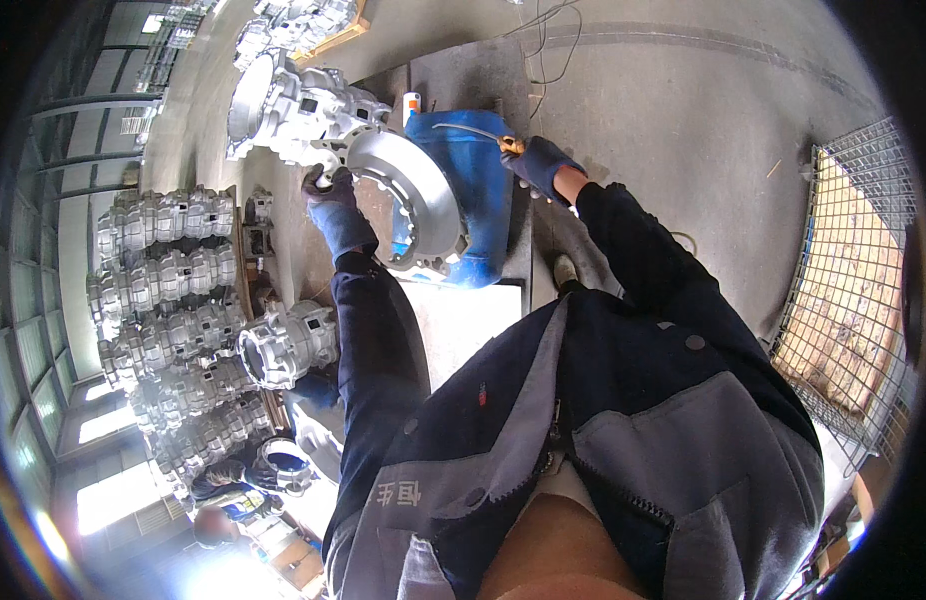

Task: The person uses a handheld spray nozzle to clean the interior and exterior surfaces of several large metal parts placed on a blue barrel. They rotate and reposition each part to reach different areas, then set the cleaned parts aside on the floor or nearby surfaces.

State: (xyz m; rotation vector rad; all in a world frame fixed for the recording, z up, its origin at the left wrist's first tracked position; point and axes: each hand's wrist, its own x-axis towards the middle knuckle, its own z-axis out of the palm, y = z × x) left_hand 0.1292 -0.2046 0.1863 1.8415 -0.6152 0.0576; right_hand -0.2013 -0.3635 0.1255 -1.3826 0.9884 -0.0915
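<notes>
Ring casting [438, 185]: centre-left, in front of the drum [491, 200] and overlapping it; left hand [333, 205] at its left edge. Hand tool [473, 130]: in the right hand [543, 165], its blade reaching left across the top of the drum. Bottle [411, 105]: just beside the drum, at its far left. Large housing [308, 110]: beyond the ring casting, to the left. Stacked housings [168, 280]: in rows, far left. Single housing [283, 345]: between those rows and the left sleeve [368, 330]. Another person [223, 480]: lower left, near the rows. Cable [539, 82]: on the floor [673, 120], beyond the drum. Wire cage [809, 240]: far right, well apart from the drum.
</notes>
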